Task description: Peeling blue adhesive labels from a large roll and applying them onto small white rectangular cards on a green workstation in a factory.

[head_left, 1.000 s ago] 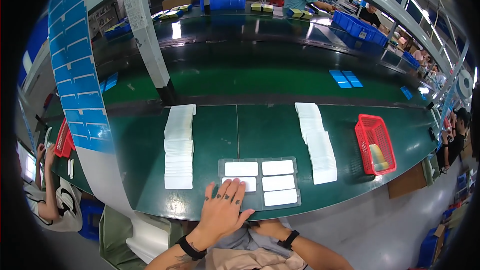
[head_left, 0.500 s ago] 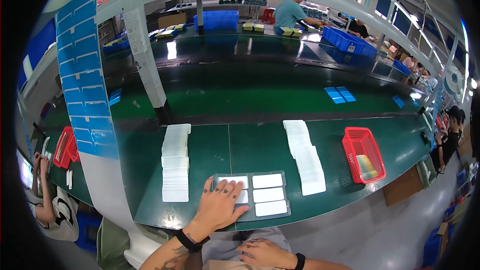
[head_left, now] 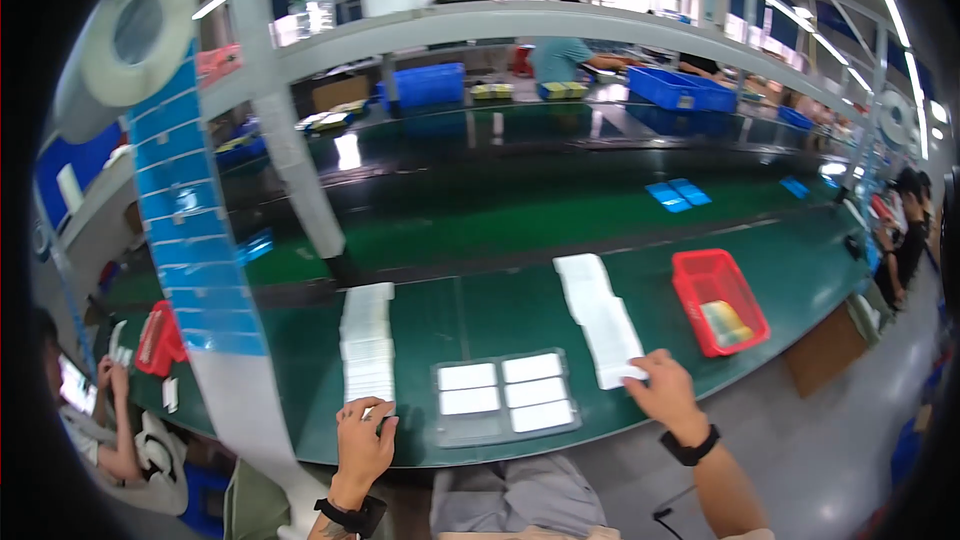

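A clear plastic tray (head_left: 508,430) lies near the table's front edge. White cards (head_left: 536,391) fill the three slots of its right column; two more occupy the upper left slots, and the lower left slot is bare. My left hand (head_left: 364,448) rests its bent fingertips at the near end of the left row of overlapping white cards (head_left: 368,345), thumb apart from the fingers. Thumb and fingers of my right hand (head_left: 664,396) close at the near end of the right row of white cards (head_left: 602,325). My fingers partly hide both row ends.
Right of the cards stands a red basket (head_left: 722,302) with yellowish sheets inside. A strip of blue film (head_left: 185,210) hangs from a roll (head_left: 135,28) beside a metal post (head_left: 290,160). At far left, another person's hands (head_left: 113,375) are near a red basket (head_left: 160,338).
My left hand has left the tray and moved to the left card row, uncovering the tray's left column. My right hand has risen from my lap to the right card row. The view has tilted up.
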`<state>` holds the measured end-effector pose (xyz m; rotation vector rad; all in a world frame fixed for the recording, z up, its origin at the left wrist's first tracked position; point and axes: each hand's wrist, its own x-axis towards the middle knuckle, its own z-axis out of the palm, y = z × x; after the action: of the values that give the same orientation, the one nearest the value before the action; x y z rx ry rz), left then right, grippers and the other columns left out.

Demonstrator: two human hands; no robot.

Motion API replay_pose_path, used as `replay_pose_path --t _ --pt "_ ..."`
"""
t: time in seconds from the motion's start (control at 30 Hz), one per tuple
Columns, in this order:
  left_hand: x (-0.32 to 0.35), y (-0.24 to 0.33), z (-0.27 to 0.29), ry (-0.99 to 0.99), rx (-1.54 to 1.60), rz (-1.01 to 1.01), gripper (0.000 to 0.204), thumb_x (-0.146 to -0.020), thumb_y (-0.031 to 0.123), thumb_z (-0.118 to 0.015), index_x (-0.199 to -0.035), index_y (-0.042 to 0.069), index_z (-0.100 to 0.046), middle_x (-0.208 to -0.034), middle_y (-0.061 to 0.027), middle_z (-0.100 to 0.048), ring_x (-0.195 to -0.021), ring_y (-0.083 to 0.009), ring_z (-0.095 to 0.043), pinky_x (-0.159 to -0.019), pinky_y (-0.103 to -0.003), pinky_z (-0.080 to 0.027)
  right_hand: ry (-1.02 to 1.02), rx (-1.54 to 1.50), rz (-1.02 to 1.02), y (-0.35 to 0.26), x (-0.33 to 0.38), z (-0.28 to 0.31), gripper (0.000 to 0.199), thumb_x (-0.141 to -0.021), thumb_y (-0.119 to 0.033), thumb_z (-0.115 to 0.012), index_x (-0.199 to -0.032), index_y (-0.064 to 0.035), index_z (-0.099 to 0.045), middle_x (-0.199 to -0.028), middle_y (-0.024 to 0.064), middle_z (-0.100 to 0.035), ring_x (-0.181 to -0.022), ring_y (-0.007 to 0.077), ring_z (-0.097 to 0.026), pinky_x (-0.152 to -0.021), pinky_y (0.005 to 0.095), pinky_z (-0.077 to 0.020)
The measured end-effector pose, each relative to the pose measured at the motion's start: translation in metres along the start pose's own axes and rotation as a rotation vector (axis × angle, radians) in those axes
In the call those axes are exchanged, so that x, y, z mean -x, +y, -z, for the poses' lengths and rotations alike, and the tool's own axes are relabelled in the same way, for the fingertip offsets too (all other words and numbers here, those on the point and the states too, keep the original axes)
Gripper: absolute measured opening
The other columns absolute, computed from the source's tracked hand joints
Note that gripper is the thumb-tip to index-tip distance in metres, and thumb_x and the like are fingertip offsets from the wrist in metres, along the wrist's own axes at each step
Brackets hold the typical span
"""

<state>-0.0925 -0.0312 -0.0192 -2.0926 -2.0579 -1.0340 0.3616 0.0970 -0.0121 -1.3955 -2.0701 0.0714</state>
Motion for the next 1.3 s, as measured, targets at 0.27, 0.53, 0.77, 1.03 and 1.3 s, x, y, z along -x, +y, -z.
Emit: replay_pose_path --t 0.27,0.53,0.77,1.03,1.3 --pt "0.036 -0.037 0.029 0.124 -0.032 0.238 0.026 -0.085 0.016 -0.071 -0.109 0.006 -0.073 -0.110 -0.0123 -0.066 -0.105 -0.0334 -0.059 -0.093 -0.044 -0.044 -0.018 0.158 -0.002 0.034 0.019 -0.005 0.030 -0.072 -0.026 -0.085 -0.098 -0.0112 -0.079 -0.092 0.0096 -0.056 -0.073 0.0283 -0.062 -0.062 0.0406 -0.0508" --pt "0.050 -0.010 0.002 0.119 0.123 0.183 0.022 -0.082 0.011 -0.073 -0.102 0.004 -0.073 -0.107 -0.0132 -0.067 -0.102 -0.0341 -0.060 -0.091 -0.044 -0.046 -0.160 0.158 0.100 0.028 0.017 0.011 0.029 -0.075 -0.036 -0.083 -0.092 -0.0127 -0.079 -0.097 0.0100 -0.060 -0.081 0.0273 -0.064 -0.063 0.0392 -0.0519" --pt "0.047 0.004 -0.033 0.231 0.149 0.132 0.017 -0.077 0.004 -0.070 -0.094 0.002 -0.071 -0.102 -0.0154 -0.065 -0.095 -0.0350 -0.061 -0.085 -0.044 -0.049 -0.132 0.146 0.381 0.005 0.039 0.033 0.041 -0.070 -0.043 -0.085 -0.095 -0.0123 -0.073 -0.110 0.0107 -0.063 -0.086 0.0274 -0.065 -0.076 0.0361 -0.0515" --pt "0.041 0.013 -0.042 0.263 0.194 0.211 0.017 -0.077 0.002 -0.070 -0.095 0.002 -0.070 -0.100 -0.0145 -0.066 -0.093 -0.0341 -0.061 -0.084 -0.042 -0.050 -0.138 -0.010 0.470 -0.036 0.048 0.025 0.023 -0.074 -0.007 -0.076 -0.096 -0.0132 -0.073 -0.090 -0.0013 -0.067 -0.087 0.0197 -0.066 -0.076 0.0342 -0.0503" --pt "0.032 0.064 -0.049 0.255 0.296 -0.012 0.030 -0.076 0.004 -0.072 -0.105 0.004 -0.068 -0.105 -0.0117 -0.066 -0.095 -0.0325 -0.061 -0.086 -0.043 -0.048 -0.061 -0.143 0.751 -0.161 -0.007 -0.051 0.027 -0.072 -0.013 -0.075 -0.098 -0.0128 -0.072 -0.089 -0.0040 -0.063 -0.084 0.0148 -0.063 -0.074 0.0319 -0.0445"
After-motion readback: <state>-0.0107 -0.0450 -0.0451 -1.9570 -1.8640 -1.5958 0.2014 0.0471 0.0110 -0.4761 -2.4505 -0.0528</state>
